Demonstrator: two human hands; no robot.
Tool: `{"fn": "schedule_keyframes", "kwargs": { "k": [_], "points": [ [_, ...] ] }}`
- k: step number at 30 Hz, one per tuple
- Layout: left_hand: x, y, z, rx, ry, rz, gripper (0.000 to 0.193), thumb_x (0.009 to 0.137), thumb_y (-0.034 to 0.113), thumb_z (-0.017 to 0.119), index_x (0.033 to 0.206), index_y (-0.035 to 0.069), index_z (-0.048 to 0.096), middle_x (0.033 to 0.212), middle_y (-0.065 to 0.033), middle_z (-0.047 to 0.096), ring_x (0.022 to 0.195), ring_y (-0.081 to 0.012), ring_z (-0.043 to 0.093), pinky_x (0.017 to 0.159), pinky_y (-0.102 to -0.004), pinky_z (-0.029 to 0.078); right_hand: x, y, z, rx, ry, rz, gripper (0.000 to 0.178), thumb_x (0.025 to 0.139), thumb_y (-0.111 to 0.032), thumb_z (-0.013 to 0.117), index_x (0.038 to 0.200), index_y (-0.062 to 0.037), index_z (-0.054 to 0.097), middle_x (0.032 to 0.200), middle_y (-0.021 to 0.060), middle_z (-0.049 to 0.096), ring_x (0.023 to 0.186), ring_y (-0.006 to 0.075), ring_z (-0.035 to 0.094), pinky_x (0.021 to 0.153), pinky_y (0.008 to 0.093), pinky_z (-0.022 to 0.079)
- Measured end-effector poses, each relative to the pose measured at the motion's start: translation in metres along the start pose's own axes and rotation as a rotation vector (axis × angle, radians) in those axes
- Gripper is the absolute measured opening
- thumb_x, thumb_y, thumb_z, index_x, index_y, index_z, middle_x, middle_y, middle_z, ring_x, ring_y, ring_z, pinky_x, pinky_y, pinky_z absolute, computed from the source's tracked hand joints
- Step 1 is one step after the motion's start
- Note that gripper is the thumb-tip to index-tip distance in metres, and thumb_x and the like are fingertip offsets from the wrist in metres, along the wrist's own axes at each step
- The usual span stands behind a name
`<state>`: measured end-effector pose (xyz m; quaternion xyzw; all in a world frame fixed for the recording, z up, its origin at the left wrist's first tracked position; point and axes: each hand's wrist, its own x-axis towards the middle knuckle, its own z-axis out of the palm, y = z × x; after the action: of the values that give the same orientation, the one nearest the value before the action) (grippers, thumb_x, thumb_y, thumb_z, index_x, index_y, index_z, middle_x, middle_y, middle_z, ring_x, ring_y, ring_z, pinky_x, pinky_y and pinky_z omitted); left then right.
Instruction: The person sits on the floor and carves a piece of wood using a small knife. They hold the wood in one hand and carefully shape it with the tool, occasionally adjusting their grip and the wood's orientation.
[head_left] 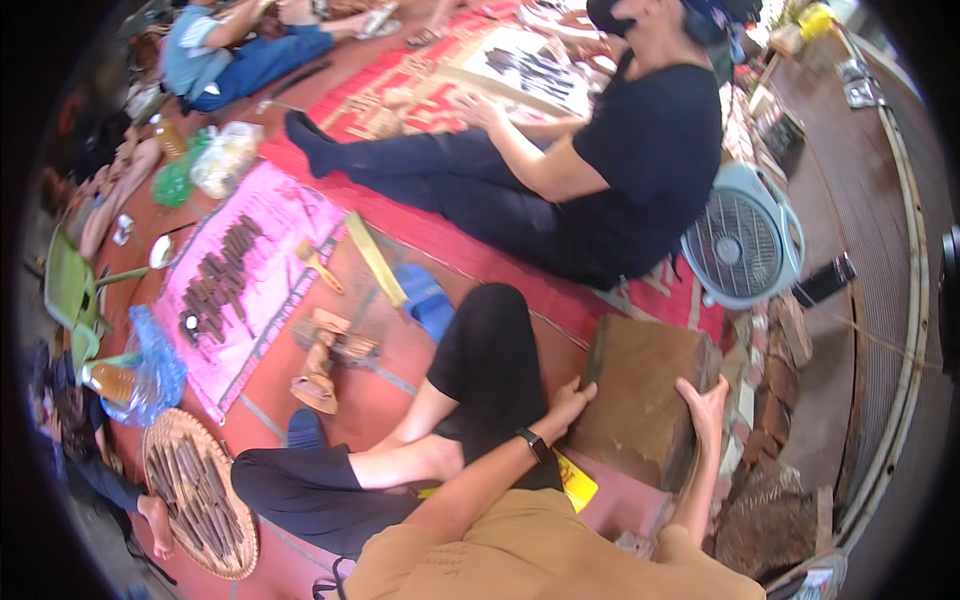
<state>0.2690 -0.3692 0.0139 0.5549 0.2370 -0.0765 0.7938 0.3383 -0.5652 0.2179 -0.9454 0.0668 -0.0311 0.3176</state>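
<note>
A large, brown, box-shaped block (640,400), of wood or stone, I cannot tell which, is between my two hands at the right. My left hand (572,408) grips its left edge, thumb on top and fingers out of sight below. My right hand (706,405) holds the opposite side, thumb over the upper edge. A dark watch (535,444) is on my left wrist. Beneath the block's near end shows a pinkish mat (625,505), with a yellow piece (577,487) beside it. My crossed legs in black trousers (495,350) are to the left.
A seated person in black (650,150) is ahead on a red mat, near a blue-grey fan (745,235). Rubble and bricks (775,410) line the right. Leftward are a woven tray of brown sticks (200,490), a pink cloth with more sticks (290,225), a brush (320,268) and blue slippers (425,300).
</note>
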Motion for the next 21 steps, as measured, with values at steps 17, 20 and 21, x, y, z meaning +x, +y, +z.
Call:
{"fn": "schedule_keyframes", "kwargs": {
  "k": [17,20,21],
  "points": [
    [-0.046,0.066,-0.046,-0.74,-0.468,-0.028,0.018,0.098,0.03,0.066,0.103,0.012,0.064,0.097,0.0044,0.06,0.083,-0.0093,0.053,0.084,-0.0261,0.044,-0.149,-0.165,-0.041,-0.211,0.263,-0.692,0.108,0.051,-0.02,0.089,0.142,0.0029,0.036,0.127,0.0225,0.049,0.12,0.0413,0.049,0.103,0.049,0.04],
    [-0.065,0.129,-0.077,-0.647,-0.393,0.184,0.012,0.094,0.017,0.068,0.1,0.006,0.065,0.093,0.0006,0.064,0.079,-0.0127,0.06,0.086,-0.0276,0.05,-0.156,-0.199,-0.06,-0.105,0.286,-0.836,0.11,0.049,-0.019,0.089,0.142,0.0034,0.037,0.13,0.021,0.049,0.123,0.0414,0.048,0.105,0.0494,0.039],
    [-0.065,0.143,-0.083,-0.668,-0.35,0.243,0.012,0.094,0.016,0.067,0.1,0.006,0.065,0.095,-0.0009,0.065,0.083,-0.0144,0.062,0.088,-0.0288,0.051,-0.158,-0.211,-0.065,-0.084,0.28,-0.863,0.11,0.048,-0.019,0.089,0.143,0.0033,0.036,0.132,0.0204,0.048,0.125,0.0415,0.047,0.107,0.0495,0.038]
  ]
}}
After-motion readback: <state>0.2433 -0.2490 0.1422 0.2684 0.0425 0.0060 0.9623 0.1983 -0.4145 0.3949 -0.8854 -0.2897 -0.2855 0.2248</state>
